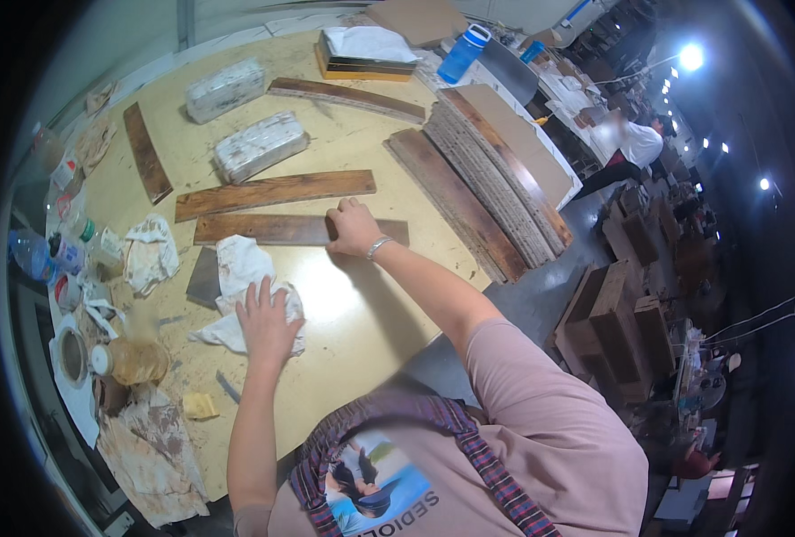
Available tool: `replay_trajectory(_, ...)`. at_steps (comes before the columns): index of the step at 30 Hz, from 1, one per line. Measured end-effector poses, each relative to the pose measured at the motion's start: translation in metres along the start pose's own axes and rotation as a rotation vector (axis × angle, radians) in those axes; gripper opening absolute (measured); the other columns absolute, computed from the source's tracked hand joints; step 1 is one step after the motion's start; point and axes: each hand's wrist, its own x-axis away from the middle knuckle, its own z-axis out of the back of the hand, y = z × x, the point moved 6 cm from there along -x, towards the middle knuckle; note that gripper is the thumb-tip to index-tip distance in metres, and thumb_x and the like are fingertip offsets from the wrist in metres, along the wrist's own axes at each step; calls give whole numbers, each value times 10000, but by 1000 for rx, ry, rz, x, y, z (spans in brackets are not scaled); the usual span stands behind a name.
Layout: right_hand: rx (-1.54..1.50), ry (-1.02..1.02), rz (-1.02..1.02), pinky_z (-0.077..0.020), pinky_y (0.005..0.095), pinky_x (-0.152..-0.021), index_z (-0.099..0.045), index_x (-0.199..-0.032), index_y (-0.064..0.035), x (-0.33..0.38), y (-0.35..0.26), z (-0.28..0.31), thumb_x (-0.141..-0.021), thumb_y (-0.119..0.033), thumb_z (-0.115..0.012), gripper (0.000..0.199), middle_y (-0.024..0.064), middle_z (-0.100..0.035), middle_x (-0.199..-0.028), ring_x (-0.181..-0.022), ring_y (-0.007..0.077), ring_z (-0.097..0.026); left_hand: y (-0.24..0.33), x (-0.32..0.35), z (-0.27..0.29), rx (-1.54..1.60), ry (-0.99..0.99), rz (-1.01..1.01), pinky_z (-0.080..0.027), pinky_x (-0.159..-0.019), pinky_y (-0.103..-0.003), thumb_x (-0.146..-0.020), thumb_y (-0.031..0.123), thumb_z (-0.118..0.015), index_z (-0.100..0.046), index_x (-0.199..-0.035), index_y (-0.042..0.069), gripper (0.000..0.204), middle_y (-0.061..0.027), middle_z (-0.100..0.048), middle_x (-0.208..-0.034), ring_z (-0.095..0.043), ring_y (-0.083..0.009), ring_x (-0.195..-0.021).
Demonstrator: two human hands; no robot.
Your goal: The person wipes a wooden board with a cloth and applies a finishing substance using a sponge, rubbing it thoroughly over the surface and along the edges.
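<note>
Left hand lay flat, fingers spread, pressing a crumpled white cloth onto the yellowish round worktable. Right hand was open too, palm down on a long dark brown wooden plank, steadying it. Cloth's upper end overlapped that plank. A lighter brown plank lay just behind, w/ two wrapped grey blocks further back.

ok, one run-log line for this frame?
left hand: flat on white rag | right hand: pressing on dark wood plank | surface: yellow table | second plank beyond
</note>
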Motion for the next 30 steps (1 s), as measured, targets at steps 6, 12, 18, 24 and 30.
replay_trajectory(6,-349,-179,-40,-523,477,-769,-528,-1027,-19,56,1,44,-640,-307,-753,533,220,-637,-913,-865,402,-640,-8,-9,10,801,224,505,-422,-997,-447,-751,-18,-603,-593,-1136,17,387,-173,-598,-1175,-551,-365,-1106)
replay_trajectory(12,-445,-69,82,-528,446,-699,-490,-993,-33,139,-8,90,-630,-265,-766,512,183,-623,-873,-811,384,-640,114,-49,22,43,118,-345,-267,-1140,-522,-787,139,-602,-599,-1239,83,455,-76,-576,-1335,-522,-243,-1259)
replay_trajectory(18,-580,-5,-60,-506,437,-703,-535,-1006,-14,192,24,124,-631,-265,-795,522,157,-626,-899,-811,362,-632,-98,-88,49,529,-10,510,-532,-822,-411,-981,141,-424,-575,-1230,2,322,-172,-650,-1148,-660,-257,-952)
replay_trajectory(24,-1783,-77,-224,-569,329,-685,-556,-1177,53,157,17,94,-856,-234,-602,433,100,-657,-1016,-827,171,-647,-5,-138,129,1522,422,347,-579,-700,-348,-990,169,-447,-555,-1219,2,303,-136,-671,-1038,-672,-232,-784)
replay_trajectory(30,-2100,403,-195,-579,350,-616,-509,-1197,-34,73,34,82,-1021,-532,-338,556,120,-649,-931,-719,192,-660,190,-64,67,521,297,-589,-355,-1038,-482,-837,135,-550,-576,-1217,5,403,-187,-553,-1280,-478,-411,-1197)
